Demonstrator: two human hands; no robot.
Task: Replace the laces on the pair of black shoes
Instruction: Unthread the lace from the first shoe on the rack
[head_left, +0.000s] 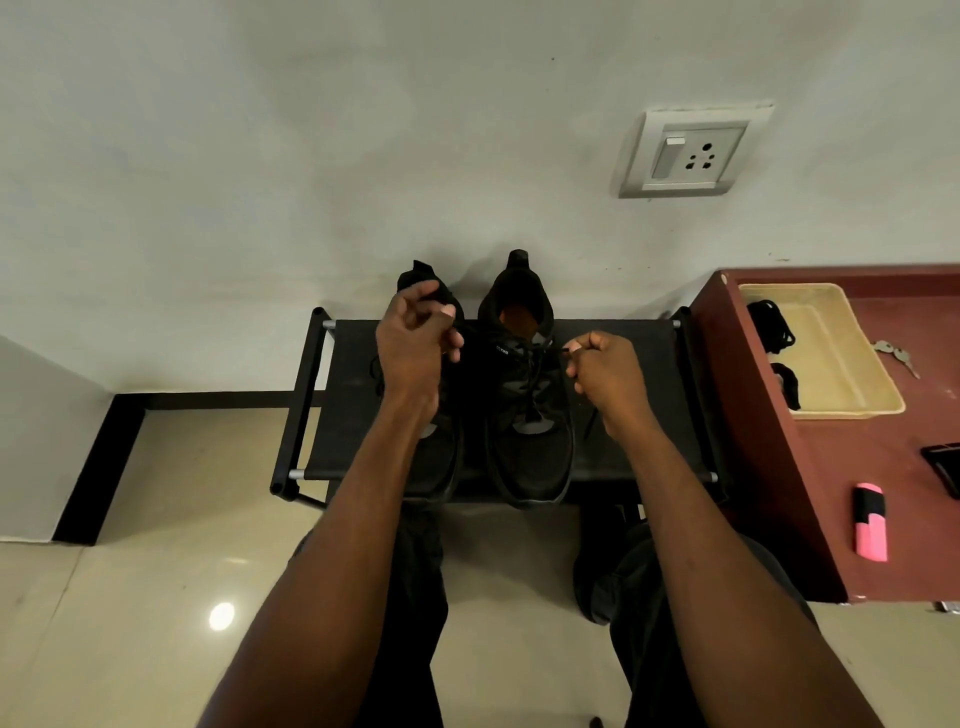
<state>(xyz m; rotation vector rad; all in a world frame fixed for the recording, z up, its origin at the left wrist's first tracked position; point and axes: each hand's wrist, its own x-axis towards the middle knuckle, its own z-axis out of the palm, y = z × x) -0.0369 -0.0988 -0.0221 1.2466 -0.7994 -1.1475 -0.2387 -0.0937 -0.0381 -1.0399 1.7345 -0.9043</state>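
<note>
- The right hand (605, 374) has curled fingers and pinches the end of the black lace (532, 379) of the right shoe (530, 415).
- The left hand (415, 343) is also curled, raised over the left shoe (436, 462); what it holds I cannot tell.
- Both forearms reach straight forward.
- The shoes stand side by side on a black rack (353, 410) against a pale wall, beside a reddish table (831, 493) with a beige tray (841, 353).

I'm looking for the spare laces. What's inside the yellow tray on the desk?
The tray holds black laces bunched along its left side, with another dark piece nearer the front. Its left wall hides part of them, so the count is unclear.
</note>
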